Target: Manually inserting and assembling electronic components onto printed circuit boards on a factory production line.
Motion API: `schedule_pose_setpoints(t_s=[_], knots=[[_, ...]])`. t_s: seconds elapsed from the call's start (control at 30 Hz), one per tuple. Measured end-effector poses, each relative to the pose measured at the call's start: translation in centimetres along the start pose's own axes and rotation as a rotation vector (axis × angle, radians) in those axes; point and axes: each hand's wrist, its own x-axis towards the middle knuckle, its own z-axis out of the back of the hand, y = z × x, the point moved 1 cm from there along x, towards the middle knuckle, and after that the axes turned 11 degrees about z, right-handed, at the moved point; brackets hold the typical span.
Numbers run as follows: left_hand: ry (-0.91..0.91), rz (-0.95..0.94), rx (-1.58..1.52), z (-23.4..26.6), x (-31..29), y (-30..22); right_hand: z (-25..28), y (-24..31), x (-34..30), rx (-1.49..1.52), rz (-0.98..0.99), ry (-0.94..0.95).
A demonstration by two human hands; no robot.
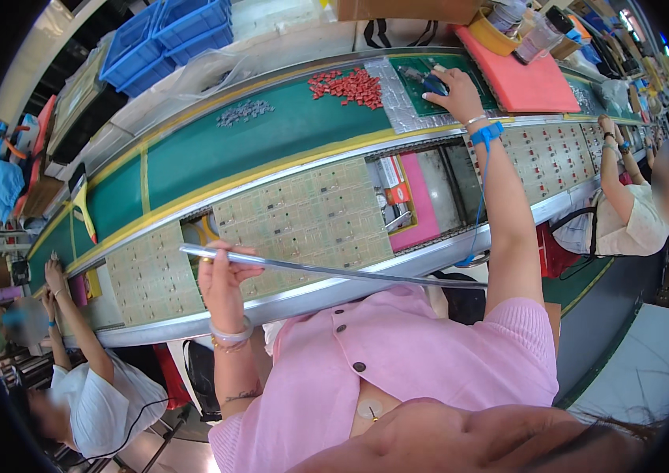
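Note:
My left hand (224,293) is closed around one end of a long, thin, greyish plastic tube (334,273). The tube slants across in front of my chest, its other end reaching toward my right arm. Below it lies a circuit board panel (303,213) on the metal-edged line. My right hand (457,93) reaches to the far side, with thumb and fingers curled about a small dark-blue object (432,83) over a green board (472,71). What exactly that object is, the fingers partly hide. A blue wrist strap (486,134) with a cord is on my right wrist.
Red components (347,87) and grey-blue components (244,113) lie in piles on the green belt (192,150). More board panels (153,276) line the rail. Blue bins (149,39) and a pink foam slab (516,75) stand behind. Co-workers sit left (106,402) and right (614,205).

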Motion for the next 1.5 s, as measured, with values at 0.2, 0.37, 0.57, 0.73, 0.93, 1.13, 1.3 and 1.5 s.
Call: schedule_pose_setpoints(t_s=[0.2, 0.37, 0.57, 0.73, 0.93, 1.13, 1.3, 1.5], knots=[[-0.067, -0.072, -0.08, 2.7, -0.2, -1.1, -0.3, -0.4, 0.3, -0.1, -0.033, 0.152], [-0.157, -0.122, -0.091, 4.8, 0.0, -3.1, 4.0, 2.8, 0.7, 0.077, 0.149, -0.033], [-0.24, -0.134, -0.13, 4.0, 3.1, -2.8, 9.8, 18.1, -1.8, 0.363, 0.343, 0.161], [-0.105, -0.076, -0.183, 0.8, 7.5, -0.7, 4.5, 27.1, -0.4, 0.439, 0.405, 0.053], [-0.023, 0.054, -0.263, 2.0, 9.5, -1.5, -1.6, 30.6, 4.2, 0.523, 0.423, -0.04], [-0.398, 0.026, 0.213, 11.3, 11.9, -4.1, -4.3, 32.3, 7.4, 0.383, 0.437, 0.074], [-0.406, 0.132, 0.195, 12.6, 13.5, -4.5, -5.1, 34.1, 9.3, 0.323, 0.499, 0.104], [-0.368, 0.231, -0.038, 13.5, 13.9, -4.9, -4.5, 36.9, 11.4, 0.24, 0.558, 0.146]])
